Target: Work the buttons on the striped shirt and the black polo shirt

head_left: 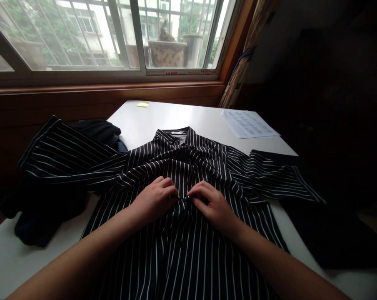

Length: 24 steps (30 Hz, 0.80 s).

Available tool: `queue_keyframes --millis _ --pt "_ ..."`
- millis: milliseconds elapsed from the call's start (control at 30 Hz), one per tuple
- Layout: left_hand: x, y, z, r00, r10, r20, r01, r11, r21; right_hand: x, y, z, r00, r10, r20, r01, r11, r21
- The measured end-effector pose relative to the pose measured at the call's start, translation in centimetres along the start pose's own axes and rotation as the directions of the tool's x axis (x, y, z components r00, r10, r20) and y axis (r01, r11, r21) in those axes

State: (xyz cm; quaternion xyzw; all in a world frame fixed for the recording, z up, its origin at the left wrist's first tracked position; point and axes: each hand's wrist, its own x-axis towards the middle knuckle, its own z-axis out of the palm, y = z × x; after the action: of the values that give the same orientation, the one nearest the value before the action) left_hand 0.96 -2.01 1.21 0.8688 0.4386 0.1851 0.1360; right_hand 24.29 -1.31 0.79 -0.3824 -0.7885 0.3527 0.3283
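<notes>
A black shirt with white stripes (188, 250) lies spread on the white table, collar at the far end and sleeves out to both sides. My left hand (158, 196) pinches the shirt's front near its middle, with curled fingers. Opposite it, my right hand (211, 203) pinches the same front between thumb and index finger. A small ridge of fabric is raised between the two hands. Whether a button lies under the fingertips cannot be made out. Part of the front is wrinkled above my hands.
Dark clothing (51, 216) is heaped at the table's left edge, partly under the left sleeve. Printed sheets (249, 124) lie at the back right, and a yellow sticky note (143, 104) at the far edge. Beyond the white table (176, 114) is a window (91, 37).
</notes>
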Motion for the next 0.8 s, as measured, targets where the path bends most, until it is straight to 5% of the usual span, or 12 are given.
queue_keyframes --millis 267,500,800 --pt "0.1 -0.1 -0.3 1.0 -0.017 -0.011 0.018 0.995 0.102 0.0 -0.1 -0.1 1.0 0.008 -0.026 -0.008 1.0 0.002" --pt "-0.2 0.4 -0.9 0.999 0.048 0.001 -0.048 0.993 -0.112 0.0 -0.3 -0.3 0.999 0.008 -0.044 -0.008 1.0 0.008" --pt "-0.2 0.3 0.8 0.997 0.077 -0.013 -0.078 0.985 -0.152 0.0 -0.2 -0.4 0.998 -0.028 -0.047 0.029 0.999 0.028"
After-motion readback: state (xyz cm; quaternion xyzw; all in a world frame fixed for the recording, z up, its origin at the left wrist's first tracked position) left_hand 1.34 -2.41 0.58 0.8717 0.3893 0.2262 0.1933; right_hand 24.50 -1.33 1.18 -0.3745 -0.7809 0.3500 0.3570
